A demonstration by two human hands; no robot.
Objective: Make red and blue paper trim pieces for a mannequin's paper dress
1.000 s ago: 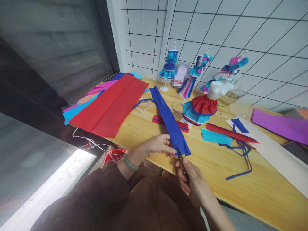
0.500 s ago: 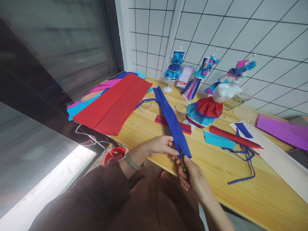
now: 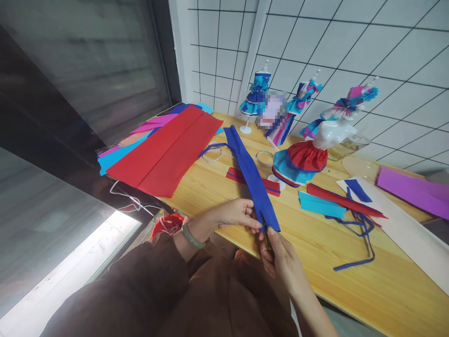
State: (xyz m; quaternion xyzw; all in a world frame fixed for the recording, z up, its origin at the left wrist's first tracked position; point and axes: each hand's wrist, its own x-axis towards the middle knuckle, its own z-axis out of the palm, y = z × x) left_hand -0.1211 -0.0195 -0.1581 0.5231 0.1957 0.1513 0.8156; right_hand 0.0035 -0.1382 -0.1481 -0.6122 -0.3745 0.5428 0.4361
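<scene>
Hands (image 3: 238,213) at end of blue strip (image 3: 248,168)

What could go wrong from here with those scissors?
The left hand grips the blue strip close to the scissors in the right hand, so a slip might nick a finger. The strip's loose far length could shift and skew the cut. It also crosses a red strip, which the blades might catch if they advance that far.
</scene>
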